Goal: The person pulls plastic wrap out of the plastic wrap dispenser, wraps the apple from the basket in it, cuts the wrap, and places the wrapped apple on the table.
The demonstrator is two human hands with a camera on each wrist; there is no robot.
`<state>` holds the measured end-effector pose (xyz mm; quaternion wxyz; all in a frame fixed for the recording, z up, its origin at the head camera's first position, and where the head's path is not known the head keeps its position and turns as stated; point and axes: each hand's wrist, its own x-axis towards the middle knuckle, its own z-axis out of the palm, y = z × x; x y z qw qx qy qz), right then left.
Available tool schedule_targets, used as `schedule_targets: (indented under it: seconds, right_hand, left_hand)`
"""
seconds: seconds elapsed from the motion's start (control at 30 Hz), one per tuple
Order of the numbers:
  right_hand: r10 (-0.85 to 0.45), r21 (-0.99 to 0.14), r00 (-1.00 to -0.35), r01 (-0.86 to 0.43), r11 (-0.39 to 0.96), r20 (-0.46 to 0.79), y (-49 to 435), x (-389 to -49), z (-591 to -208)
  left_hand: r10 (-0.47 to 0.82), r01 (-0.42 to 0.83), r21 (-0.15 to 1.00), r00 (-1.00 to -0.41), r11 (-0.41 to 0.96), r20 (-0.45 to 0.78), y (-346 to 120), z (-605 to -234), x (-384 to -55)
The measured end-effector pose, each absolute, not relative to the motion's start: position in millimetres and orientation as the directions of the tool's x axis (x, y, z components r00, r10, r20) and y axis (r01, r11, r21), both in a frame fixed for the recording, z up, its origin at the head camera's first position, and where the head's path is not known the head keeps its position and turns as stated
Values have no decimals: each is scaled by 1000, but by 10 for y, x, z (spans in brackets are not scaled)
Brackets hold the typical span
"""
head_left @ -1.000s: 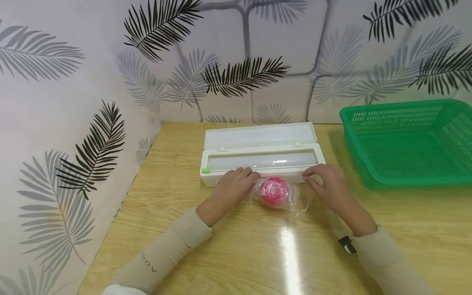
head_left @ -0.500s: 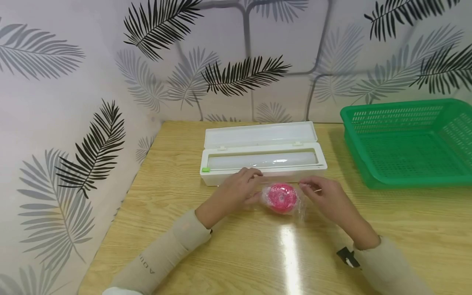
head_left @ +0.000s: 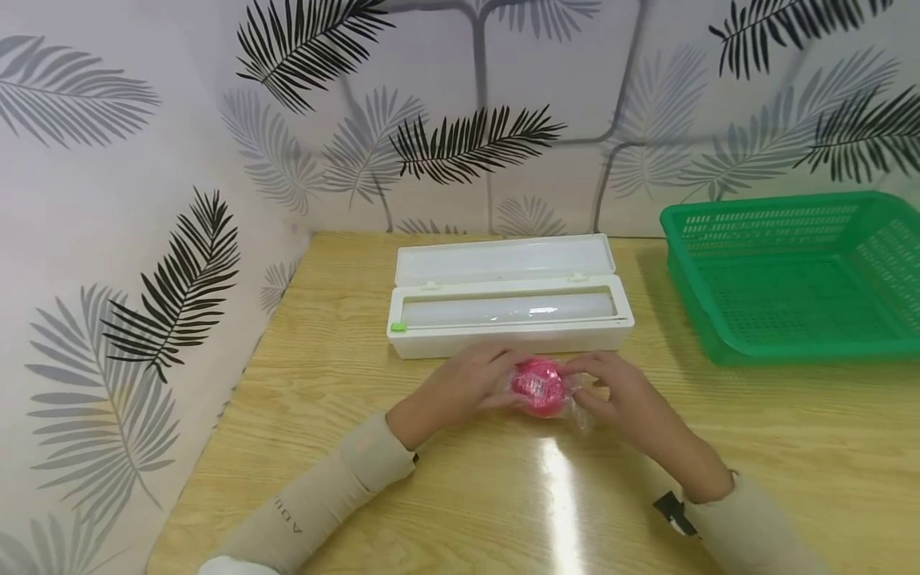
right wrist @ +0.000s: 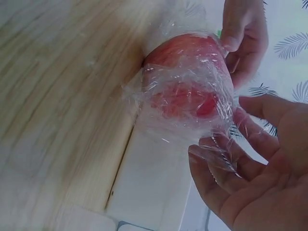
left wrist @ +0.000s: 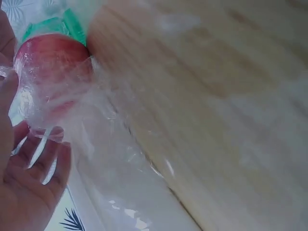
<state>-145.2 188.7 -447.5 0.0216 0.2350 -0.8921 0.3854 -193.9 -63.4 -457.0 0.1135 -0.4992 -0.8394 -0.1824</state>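
Note:
A pinkish-red apple [head_left: 539,386] wrapped in clear cling film [right wrist: 178,77] is between the two hands, in front of the white wrap dispenser [head_left: 503,339]. My left hand [head_left: 460,383] holds the apple's left side, thumb toward me and fingers on the far side. On the right, my right hand [head_left: 621,395] pinches the loose film bunched at the apple's side. The right wrist view shows its fingers [right wrist: 202,168] curled at the film's crumpled end. Film and streaked red skin also show in the left wrist view, beside the left hand [left wrist: 33,178].
The dispenser's lid [head_left: 503,259] is raised, with a film roll [head_left: 506,309] inside and a small green slider [head_left: 398,327] at its left end. A green plastic basket [head_left: 783,351] stands at the right. Behind the wooden table [head_left: 323,447] is a leaf-patterned wall [head_left: 446,64].
Both hands have come closer together around the apple. The right hand has left the dispenser's front edge and moved left to the film. The apple has been turned and shifted slightly.

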Motion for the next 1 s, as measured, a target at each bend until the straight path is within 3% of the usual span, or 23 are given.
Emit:
schedule_targets:
  seconds: [0.23, 0.4, 0.67, 1.0]
  right_hand:
    - [-460, -658, -866, -463, 594, 194, 1846, -1393, -4410]
    - [-429, -648, -870, -476, 595, 245, 1836, -1402, -4416]
    - [-395, -720, -889, -431, 544, 233, 1843, -1463, -4524]
    - [-505, -766, -844, -444, 465, 182, 1805, -1461, -4695]
  left_hand:
    - [774, 870, 243, -493, 430, 397, -608, -4560, -1942]
    - [779, 862, 313, -498, 399, 380, -575, -4583, -1948]
    - [800, 834, 398, -514, 382, 310, -520, -4586, -1935]
    - [800, 782, 504, -542, 367, 257, -515, -4594, -1898]
